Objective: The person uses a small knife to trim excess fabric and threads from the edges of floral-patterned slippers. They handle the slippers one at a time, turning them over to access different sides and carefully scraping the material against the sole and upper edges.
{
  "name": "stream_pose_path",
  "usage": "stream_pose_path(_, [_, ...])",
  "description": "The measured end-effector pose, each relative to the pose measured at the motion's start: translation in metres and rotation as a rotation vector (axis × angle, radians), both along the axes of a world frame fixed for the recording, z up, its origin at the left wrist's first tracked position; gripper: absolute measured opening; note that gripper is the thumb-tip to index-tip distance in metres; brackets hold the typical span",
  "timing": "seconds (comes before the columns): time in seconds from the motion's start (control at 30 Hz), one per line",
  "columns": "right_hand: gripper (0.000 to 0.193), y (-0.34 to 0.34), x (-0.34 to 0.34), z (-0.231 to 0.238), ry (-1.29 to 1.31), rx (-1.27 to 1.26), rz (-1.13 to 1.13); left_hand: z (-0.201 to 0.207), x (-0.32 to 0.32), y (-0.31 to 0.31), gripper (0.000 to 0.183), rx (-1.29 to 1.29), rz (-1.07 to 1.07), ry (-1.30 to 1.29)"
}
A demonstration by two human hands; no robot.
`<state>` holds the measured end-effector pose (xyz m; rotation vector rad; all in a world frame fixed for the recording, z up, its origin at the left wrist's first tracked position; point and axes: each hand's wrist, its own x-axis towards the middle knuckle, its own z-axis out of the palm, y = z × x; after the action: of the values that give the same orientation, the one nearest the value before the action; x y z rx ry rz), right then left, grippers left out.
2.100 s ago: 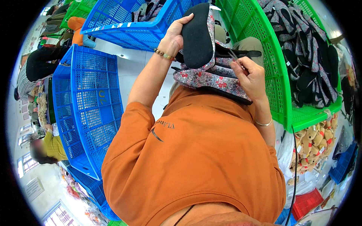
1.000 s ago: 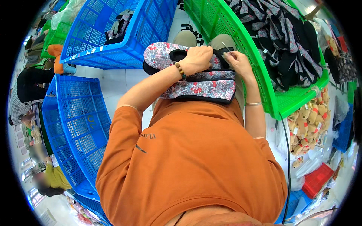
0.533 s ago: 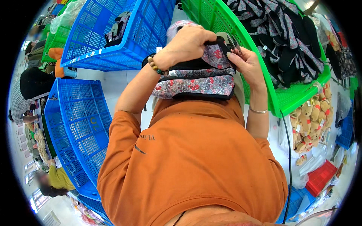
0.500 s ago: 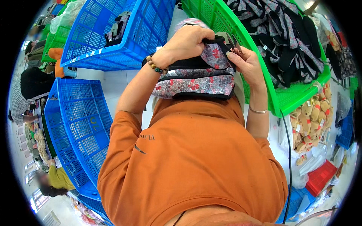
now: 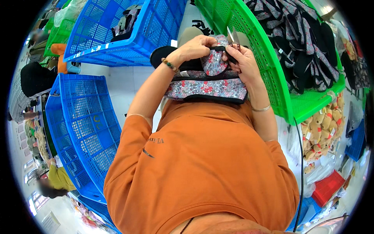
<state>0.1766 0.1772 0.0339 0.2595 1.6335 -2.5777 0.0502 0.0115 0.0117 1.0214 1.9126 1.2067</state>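
My left hand (image 5: 196, 48) pinches the black-trimmed edge of a floral cloth piece (image 5: 214, 61), grey with red flowers, held up above my lap. Opposite it, my right hand (image 5: 247, 65) is closed around a pair of scissors (image 5: 233, 37), whose blades point away from me. The fingers of that hand also touch the black trim of the piece. Across my lap lie more floral pieces with black edging (image 5: 206, 88), stacked flat. A black rounded part (image 5: 160, 55) sticks out beneath my left wrist.
A green crate (image 5: 272, 74) at the right holds many black and floral pieces (image 5: 298, 46). Blue crates stand ahead (image 5: 156, 35) and at the left (image 5: 87, 128). Tan plush toys (image 5: 321, 126) lie at the right, near a hanging black cord (image 5: 300, 163). Black scraps (image 5: 201, 27) lie on the floor.
Both hands have come closer together, the left shifting right and slightly down. The floral piece now hangs lower and shows more of its face. The scissors' blades now point more straight ahead.
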Motion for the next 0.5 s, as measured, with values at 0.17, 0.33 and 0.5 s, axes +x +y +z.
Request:
stream_pose_path(0.17, [0.014, 0.0, 0.003, 0.0, -0.049, -0.014, -0.03, -0.002, 0.005, 0.002, 0.025, 0.008, 0.05, -0.021])
stream_pose_path(0.33, [0.014, -0.004, 0.011, 0.019, 0.039, 0.074, -0.04, 0.013, 0.022, -0.013, 0.029, 0.301, 0.114, -0.178])
stream_pose_path(0.5, [0.016, -0.006, 0.005, 0.031, 0.099, 0.238, -0.034, 0.021, 0.035, -0.016, 0.036, 0.422, 0.214, 0.008])
